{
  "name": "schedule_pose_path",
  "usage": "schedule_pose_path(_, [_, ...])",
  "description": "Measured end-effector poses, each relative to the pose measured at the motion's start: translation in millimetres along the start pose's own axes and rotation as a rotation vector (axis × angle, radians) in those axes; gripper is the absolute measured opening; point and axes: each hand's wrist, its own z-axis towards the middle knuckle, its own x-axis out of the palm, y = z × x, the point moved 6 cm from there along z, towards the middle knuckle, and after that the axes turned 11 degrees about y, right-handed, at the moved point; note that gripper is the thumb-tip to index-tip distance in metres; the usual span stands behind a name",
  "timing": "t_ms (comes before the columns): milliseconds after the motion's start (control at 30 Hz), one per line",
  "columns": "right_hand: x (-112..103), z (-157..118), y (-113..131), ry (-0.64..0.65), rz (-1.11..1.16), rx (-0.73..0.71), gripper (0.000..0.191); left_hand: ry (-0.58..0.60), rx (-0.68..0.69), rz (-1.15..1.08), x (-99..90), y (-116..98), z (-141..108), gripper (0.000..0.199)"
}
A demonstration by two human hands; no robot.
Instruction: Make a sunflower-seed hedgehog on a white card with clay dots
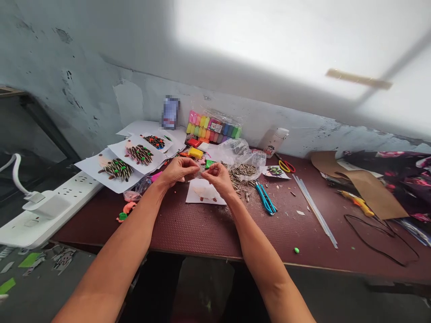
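Observation:
My left hand (180,170) and my right hand (216,176) are close together above a white sheet (193,196). The fingers of each are pinched, and what they hold is too small to make out. On the sheet is a pale tan shape with small brown spots along its lower edge. Just right of my right hand lies a heap of striped seeds (243,171), partly under a clear plastic bag (257,162). Beyond my hands sit a yellow clay packet (195,153) and a green one (210,163).
Seed-covered sheets (116,185) lie left, beside a white power strip (67,207). Clay packs (215,128), a phone (170,113) and a bottle (276,141) stand behind. Teal pliers (265,197), scissors (286,166), clear sticks (314,208) and a yellow glue gun (358,204) are right.

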Motion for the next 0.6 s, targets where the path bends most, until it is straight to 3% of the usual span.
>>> schedule_pose_path(233, [-10.4,4.0,-3.2,-0.060,-0.020,-0.032,0.052,-0.116,0.137,-0.086,-8.9,0.2,5.7,0.040])
schedule_pose_path(300, [-14.1,4.4,-3.3,-0.090,-0.025,-0.031,0.049,-0.219,0.202,-0.055,-20.1,0.7,6.5,0.040])
schedule_pose_path(433, [-18.6,1.4,0.7,-0.148,-0.094,-0.063,0.040,-0.481,0.216,0.292,-41.9,4.5,6.2,0.022])
schedule_pose_path(500, [-17.0,-0.2,2.4,-0.134,-0.144,-0.071,0.036,-0.530,0.219,0.497,-44.0,4.9,7.5,0.013])
schedule_pose_path(600, [-12.6,-1.4,3.0,-0.101,-0.189,-0.058,0.031,-0.538,0.225,0.768,-40.3,4.8,9.8,0.016])
